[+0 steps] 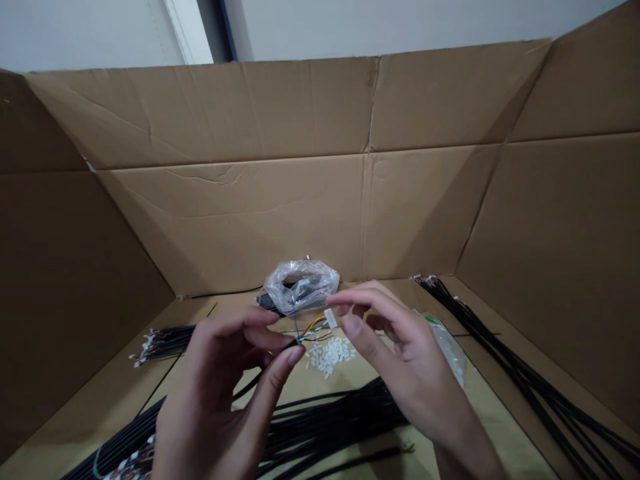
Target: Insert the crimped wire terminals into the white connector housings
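Note:
My left hand (pixel 225 393) is closed, thumb and fingertips pinching a black cable (pixel 249 385) just below its stripped end. From that end fan out thin coloured wires (pixel 314 327), among them red, orange, yellow, green and white. One blue wire (pixel 295 319) stands up apart from the others. Several of the wires run to a small white connector (pixel 331 319). Beside this connector is my right hand (pixel 395 340), its thumb and index finger apart; whether a fingertip touches the connector I cannot tell. Below lies a pile of small white connector housings (pixel 331 357).
Cardboard walls (pixel 250 213) surround the work surface. At the back sits a clear plastic bag (pixel 303 283) with dark contents. Black cable bundles lie in front (pixel 340 417), at the left (pixel 170 337) and at the right (pixel 500 353). Another plastic bag (pixel 450 350) is partly behind my right hand.

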The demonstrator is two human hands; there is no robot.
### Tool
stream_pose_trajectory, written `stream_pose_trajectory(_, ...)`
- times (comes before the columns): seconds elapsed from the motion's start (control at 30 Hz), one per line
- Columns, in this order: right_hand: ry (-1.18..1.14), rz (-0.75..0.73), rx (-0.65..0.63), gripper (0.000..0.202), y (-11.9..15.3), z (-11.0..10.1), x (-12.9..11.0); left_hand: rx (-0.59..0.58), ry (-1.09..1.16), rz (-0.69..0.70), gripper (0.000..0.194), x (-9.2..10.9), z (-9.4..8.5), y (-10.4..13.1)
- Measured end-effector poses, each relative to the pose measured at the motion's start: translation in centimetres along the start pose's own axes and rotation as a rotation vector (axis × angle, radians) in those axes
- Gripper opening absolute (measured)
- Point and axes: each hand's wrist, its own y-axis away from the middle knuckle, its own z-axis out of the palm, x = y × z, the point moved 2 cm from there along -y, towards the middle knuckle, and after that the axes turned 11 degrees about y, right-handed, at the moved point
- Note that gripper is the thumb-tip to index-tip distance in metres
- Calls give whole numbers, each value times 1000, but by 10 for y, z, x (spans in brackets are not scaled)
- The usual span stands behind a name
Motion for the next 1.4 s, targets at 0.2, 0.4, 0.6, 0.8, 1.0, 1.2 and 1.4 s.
stream_pose_trajectory(0.2,39,47,-126,19,-5,4,3,-39,1,92,34,-1,-3,-3)
stream_pose_trajectory(0.4,35,40,-126,21,-4,3,1,-4,-13,50,31,-2,-1,-2)
stream_pose_trajectory(0.6,31,43,-103,21,-5,3,0,-44,-17,78,34,-3,-3,-2)
stream_pose_trajectory(0.8,45,47,-126,21,-6,3,0,-67,-6,109,35,-3,-4,-5)
stream_pose_trajectory(1.0,38,52,-127,22,-6,2,1,-64,-12,102,34,-4,-2,-3)
stream_pose_trajectory(1.2,17,59,-108,20,-5,-1,0,-59,-13,52,35,-2,-1,-1)
stream_pose_trajectory(1.4,26,51,-81,10,-5,-2,-2,-61,-40,32,31,-3,0,-3)
